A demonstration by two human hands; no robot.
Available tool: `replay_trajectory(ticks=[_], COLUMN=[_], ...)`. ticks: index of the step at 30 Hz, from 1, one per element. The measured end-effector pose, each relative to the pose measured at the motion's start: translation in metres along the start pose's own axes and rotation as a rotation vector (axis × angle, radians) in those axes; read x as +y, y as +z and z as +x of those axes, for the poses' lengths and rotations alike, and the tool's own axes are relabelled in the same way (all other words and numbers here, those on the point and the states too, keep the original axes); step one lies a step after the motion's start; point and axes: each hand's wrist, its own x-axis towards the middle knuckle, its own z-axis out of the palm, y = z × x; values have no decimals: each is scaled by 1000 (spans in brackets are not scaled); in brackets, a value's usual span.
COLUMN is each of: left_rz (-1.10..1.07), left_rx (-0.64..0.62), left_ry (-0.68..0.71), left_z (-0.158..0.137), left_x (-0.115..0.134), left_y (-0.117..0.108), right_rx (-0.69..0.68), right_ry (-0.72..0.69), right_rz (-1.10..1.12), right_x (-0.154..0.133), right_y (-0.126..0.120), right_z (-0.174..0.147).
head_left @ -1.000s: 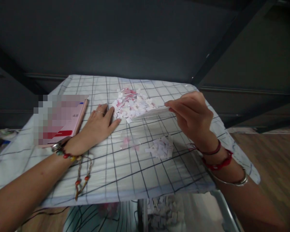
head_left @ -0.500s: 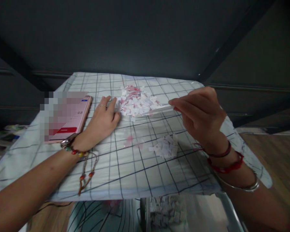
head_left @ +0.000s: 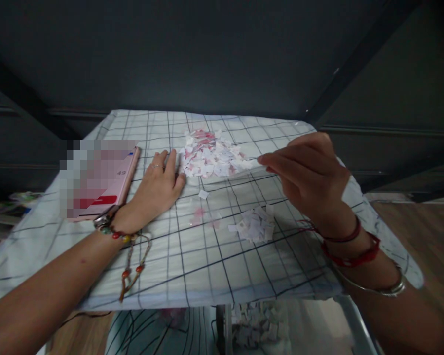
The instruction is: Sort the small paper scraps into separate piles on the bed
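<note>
One scrap (head_left: 203, 195) has come away from the front of the pile (head_left: 214, 159) and lies alone on the cloth (head_left: 177, 276). Below the front edge, a bin (head_left: 360, 323) holds more paper bits (head_left: 255, 328) on its left side. The pile sits toward the back, white with pink on top, all loose little pieces. The left hand (head_left: 157, 187) lies flat beside it, fingers a bit apart. The right hand (head_left: 309, 172) pinches what may be a thin sheet (head_left: 249, 169); it is hard to see.
</note>
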Motion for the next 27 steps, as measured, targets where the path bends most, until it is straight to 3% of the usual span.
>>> replay_trajectory(ticks=[5,8,12,16,20,27], left_rz=[-14,-3,7,13,32,25], left_rx=[-10,-29,-23,-28,-47,-38], left_ry=[0,-9,4,-2,-11,-14], left_z=[0,0,0,0,0,1], left_x=[-1,0,1,2,2,2], left_y=[0,-1,-2,-2,-3,-2], right_rx=[-88,-113,-40,-116,-256,-233], right_ry=[-91,-53,25,-31,81,174], right_rz=[84,89,31,117,206,212], right_x=[3,11,13,14,25,29], right_y=[0,-11,-18,-16,-25,-32], right_z=[-1,-3,-4,-4,-6,-10])
